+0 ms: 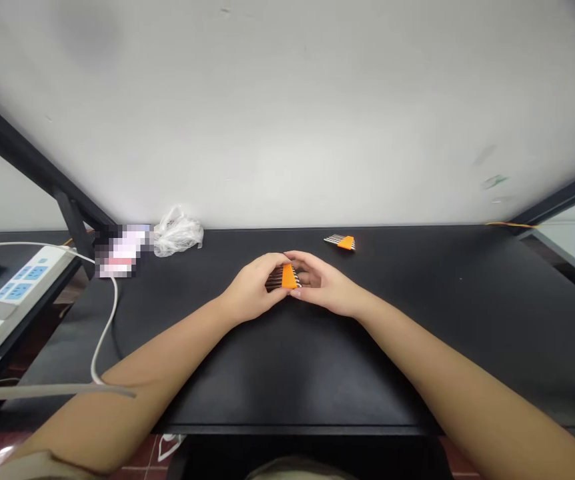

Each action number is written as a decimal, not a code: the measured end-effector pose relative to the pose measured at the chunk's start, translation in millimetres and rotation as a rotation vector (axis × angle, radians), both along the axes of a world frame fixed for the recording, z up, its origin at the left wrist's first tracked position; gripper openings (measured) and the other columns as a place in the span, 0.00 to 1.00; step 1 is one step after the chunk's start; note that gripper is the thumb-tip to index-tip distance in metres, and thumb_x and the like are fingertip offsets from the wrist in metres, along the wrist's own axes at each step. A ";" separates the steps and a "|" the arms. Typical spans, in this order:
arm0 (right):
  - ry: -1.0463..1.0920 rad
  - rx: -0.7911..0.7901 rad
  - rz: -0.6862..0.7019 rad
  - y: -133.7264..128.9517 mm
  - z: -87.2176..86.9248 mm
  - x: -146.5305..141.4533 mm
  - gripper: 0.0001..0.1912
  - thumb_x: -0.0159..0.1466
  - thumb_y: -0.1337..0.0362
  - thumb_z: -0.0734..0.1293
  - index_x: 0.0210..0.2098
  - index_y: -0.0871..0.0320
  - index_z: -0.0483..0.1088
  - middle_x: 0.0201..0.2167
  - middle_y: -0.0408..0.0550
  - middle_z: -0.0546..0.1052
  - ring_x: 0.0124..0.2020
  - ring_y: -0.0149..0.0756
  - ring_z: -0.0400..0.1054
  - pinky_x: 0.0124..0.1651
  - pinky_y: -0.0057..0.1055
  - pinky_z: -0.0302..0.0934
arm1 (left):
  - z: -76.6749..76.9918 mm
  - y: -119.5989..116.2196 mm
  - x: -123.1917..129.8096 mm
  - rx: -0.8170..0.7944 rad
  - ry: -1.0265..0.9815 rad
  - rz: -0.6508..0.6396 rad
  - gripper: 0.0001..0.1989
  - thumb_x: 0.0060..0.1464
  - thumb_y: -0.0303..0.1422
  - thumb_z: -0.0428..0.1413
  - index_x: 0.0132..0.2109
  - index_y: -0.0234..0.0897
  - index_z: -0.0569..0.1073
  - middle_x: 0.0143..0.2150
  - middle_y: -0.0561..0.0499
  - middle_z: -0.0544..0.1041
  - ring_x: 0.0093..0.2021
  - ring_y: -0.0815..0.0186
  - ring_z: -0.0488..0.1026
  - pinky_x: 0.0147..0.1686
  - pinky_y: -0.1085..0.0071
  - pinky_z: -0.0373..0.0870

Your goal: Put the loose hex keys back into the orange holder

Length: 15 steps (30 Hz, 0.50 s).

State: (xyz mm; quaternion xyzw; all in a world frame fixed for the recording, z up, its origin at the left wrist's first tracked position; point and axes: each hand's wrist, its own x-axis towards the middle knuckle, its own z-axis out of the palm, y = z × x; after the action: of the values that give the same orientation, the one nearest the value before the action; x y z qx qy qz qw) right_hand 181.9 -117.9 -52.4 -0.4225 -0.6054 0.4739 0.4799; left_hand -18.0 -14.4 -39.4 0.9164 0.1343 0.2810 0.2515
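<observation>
Between both hands, over the middle of the black table (287, 373), is a hex key set (289, 276) in an orange holder with several metal keys. My left hand (256, 285) curls round its left side, thumb along the near edge and fingers at the far edge. My right hand (323, 285) closes on the right side, its fingertips on the near and far edges of the holder. Parts of the keys are hidden by the fingers. A second hex key set (346, 243), also orange, lies flat near the wall, beyond my right hand.
A crumpled clear plastic bag (179, 232) sits at the back left beside a blurred-out item (122, 252). White power strips (22, 287) lie on the left. A white cable (105, 327) loops over my left forearm. A grey wall (317, 133) bounds the table's back.
</observation>
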 end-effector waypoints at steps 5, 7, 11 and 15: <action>0.028 -0.048 0.009 1.4 -0.9 2.4 0.38 0.60 0.61 0.75 0.66 0.48 0.59 0.60 0.53 0.70 0.57 0.42 0.70 0.59 0.45 0.69 | 1.8 1.9 0.6 0.059 0.087 0.032 0.22 0.58 0.36 0.63 0.58 0.42 0.69 0.57 0.46 0.76 0.56 0.56 0.74 0.58 0.56 0.70; 0.039 -0.056 -0.013 1.6 -0.3 2.8 0.35 0.61 0.61 0.74 0.65 0.49 0.61 0.55 0.51 0.73 0.52 0.40 0.71 0.53 0.41 0.71 | 2.5 2.4 1.0 0.053 0.098 0.018 0.22 0.58 0.38 0.63 0.57 0.42 0.69 0.57 0.46 0.77 0.56 0.56 0.75 0.57 0.56 0.70; 0.081 -0.088 -0.104 2.8 1.0 -1.6 0.22 0.66 0.56 0.69 0.58 0.50 0.66 0.37 0.43 0.73 0.32 0.32 0.69 0.34 0.31 0.67 | 4.2 -1.4 2.0 0.056 0.092 0.011 0.23 0.56 0.40 0.65 0.55 0.42 0.69 0.55 0.48 0.77 0.55 0.56 0.75 0.57 0.56 0.69; 0.152 -0.163 -0.269 5.9 -0.9 -10.1 0.17 0.69 0.47 0.64 0.50 0.49 0.69 0.30 0.40 0.70 0.24 0.29 0.63 0.22 0.26 0.56 | 4.6 -10.7 4.4 0.072 0.067 0.044 0.21 0.57 0.38 0.65 0.55 0.43 0.69 0.56 0.49 0.77 0.55 0.57 0.75 0.56 0.57 0.68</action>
State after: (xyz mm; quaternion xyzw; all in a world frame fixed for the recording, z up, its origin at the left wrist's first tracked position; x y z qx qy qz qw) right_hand 171.7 -112.0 -53.4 -0.5003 -0.4651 0.4834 0.5475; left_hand -13.6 -25.1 -34.8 0.9305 0.1526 0.2605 0.2073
